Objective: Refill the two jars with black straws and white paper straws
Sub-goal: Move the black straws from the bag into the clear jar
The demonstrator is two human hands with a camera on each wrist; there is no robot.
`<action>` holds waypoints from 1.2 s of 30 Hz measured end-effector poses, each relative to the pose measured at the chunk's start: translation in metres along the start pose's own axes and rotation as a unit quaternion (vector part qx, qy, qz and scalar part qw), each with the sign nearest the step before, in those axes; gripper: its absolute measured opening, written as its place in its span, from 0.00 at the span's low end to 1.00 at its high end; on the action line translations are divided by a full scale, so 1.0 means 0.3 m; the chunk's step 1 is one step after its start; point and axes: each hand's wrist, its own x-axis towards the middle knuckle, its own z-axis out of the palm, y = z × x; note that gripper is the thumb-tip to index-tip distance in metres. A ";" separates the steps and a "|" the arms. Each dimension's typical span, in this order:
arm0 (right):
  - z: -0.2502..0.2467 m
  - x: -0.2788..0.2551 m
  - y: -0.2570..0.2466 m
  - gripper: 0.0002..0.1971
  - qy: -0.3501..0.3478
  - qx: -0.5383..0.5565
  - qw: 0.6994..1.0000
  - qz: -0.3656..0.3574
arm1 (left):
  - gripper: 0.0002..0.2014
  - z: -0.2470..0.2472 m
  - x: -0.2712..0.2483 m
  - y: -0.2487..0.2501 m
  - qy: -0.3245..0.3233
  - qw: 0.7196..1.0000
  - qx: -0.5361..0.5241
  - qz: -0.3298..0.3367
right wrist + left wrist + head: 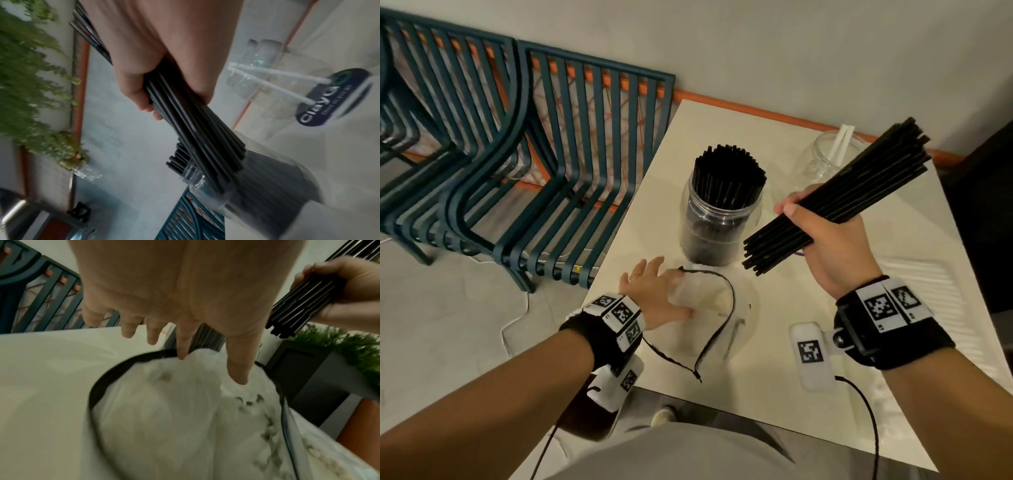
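from the head camera, the right hand [835, 246] is clenched around a bundle of black straws [839, 195], gripping it below the middle so the long end slants up and away over the white table [774, 370]. the near jar [720, 219] stands just left of that bundle, already packed with upright black straws. the far jar [822, 161] sits behind the bundle, close to the wall, with only two white paper straws [840, 140] leaning in it. the left hand [654, 298] lies with fingers spread and released on a clear bag with a black rim [717, 315], which looks emptied.

from the left wrist, the left hand [180, 293] has its fingers [236, 369] straight, the tips touching the crumpled bag [174, 410]; nothing is pinched. the bag looks thin and limp, so it probably slides easily on the table.

from the right wrist, the right hand [160, 61] wraps the bundle [189, 129] with fingers curled tight, the lower ends fanning out just above the near jar [267, 186]. the far jar [252, 71] shows its two white straws [273, 86] beyond.

the straws are likely light, fairly stiff and smooth, so a loose grip could let single ones slip out. a hold nearer the middle, with the ends squared, should suit feeding them into the crowded near jar, which seems to have little room left.
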 end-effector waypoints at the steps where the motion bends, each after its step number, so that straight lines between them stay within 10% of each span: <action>1: 0.013 0.008 -0.017 0.13 -0.008 -0.005 1.000 -0.005 | 0.41 -0.021 -0.009 -0.003 0.008 1.000 -0.005 0.009; 13: 0.177 0.224 -0.106 0.11 -0.068 -0.005 0.998 0.003 | 0.29 -0.247 0.018 0.056 0.287 0.936 -0.078 0.186; 26: 0.174 0.369 -0.046 0.05 -0.141 -0.259 0.955 -0.044 | 0.28 -0.311 0.044 0.085 0.234 0.962 0.050 0.133; 36: 0.101 0.331 0.066 0.42 -0.124 -0.514 0.844 -0.092 | 0.30 -0.293 0.033 0.095 0.219 0.968 0.034 0.120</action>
